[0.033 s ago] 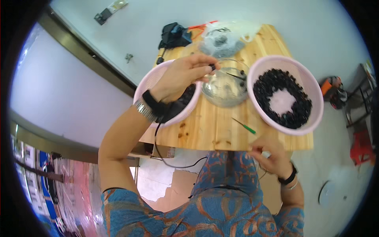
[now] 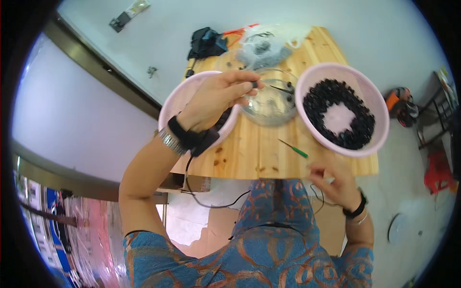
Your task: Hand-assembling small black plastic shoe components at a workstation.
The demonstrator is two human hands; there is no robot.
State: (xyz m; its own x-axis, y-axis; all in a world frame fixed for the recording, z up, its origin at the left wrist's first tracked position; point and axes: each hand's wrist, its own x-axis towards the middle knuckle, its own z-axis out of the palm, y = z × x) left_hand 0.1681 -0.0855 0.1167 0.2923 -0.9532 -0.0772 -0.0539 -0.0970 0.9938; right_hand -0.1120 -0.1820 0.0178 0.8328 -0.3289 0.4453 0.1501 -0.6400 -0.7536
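Over the right rim of the left pink basket [image 2: 169, 103], my left hand [image 2: 211, 98] pinches a small black part [image 2: 254, 85] between thumb and fingers. Just beyond its fingertips is a clear round bowl [image 2: 269, 117], with a thin dark pointed tool [image 2: 281, 89] and several small black pieces at its right side. By the front right edge of the table, my right hand [image 2: 338, 182] is blurred, its fingers curled toward the thumb. Whatever it holds, if anything, cannot be made out. A green-handled screwdriver [image 2: 298, 151] lies on the wood just beyond it.
Black parts [image 2: 362, 129] form a ring inside the right pink basket [image 2: 380, 144]. At the table's [image 2: 240, 156] back are a clear plastic bag [image 2: 269, 43] and a dark cloth bundle [image 2: 207, 42]. A black cable [image 2: 211, 206] hangs from my left wrist. A red stool [image 2: 437, 173] stands right.
My right hand has shifted a little to the right, away from the table's middle. The left hand keeps its pinch on the small black part. The whole view has moved slightly.
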